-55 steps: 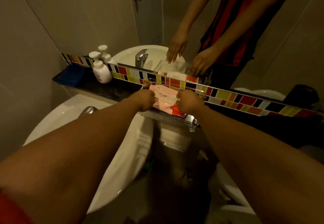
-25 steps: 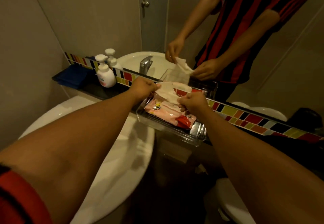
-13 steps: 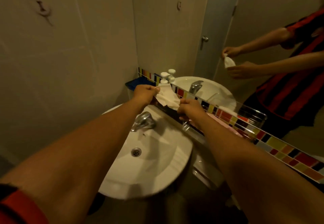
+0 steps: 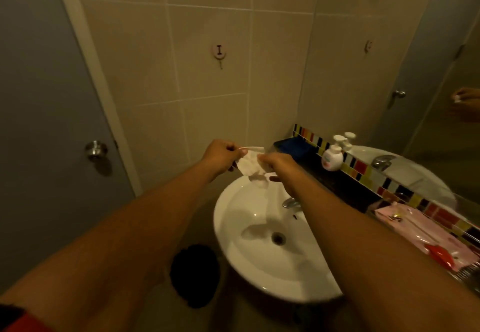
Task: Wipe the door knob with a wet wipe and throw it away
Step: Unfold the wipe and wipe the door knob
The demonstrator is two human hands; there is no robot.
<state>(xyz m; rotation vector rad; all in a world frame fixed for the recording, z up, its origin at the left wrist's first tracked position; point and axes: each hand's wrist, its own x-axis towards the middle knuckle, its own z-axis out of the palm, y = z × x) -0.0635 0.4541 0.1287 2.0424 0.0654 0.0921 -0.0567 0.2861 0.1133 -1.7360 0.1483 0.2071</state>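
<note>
A white wet wipe (image 4: 250, 169) hangs crumpled between my two hands above the sink's far rim. My left hand (image 4: 222, 156) pinches its upper left corner, and my right hand (image 4: 278, 162) grips its right side. The round metal door knob (image 4: 96, 149) sits on the grey door (image 4: 39, 124) at the left, well apart from both hands. A black bin (image 4: 194, 274) stands on the floor under the sink's left side. The pink wet wipe pack (image 4: 420, 233) lies in a tray at the right.
A white sink (image 4: 259, 266) with a metal tap (image 4: 291, 203) is below my right arm. A soap pump bottle (image 4: 332, 157) and a blue item (image 4: 293, 146) rest on the dark ledge under the mirror (image 4: 428, 72). A wall hook (image 4: 220, 52) is on the tiles.
The view has swung left, bringing the door and knob into sight. I pulled the wipe out of the pink pack and both hands carried it left over the sink.
</note>
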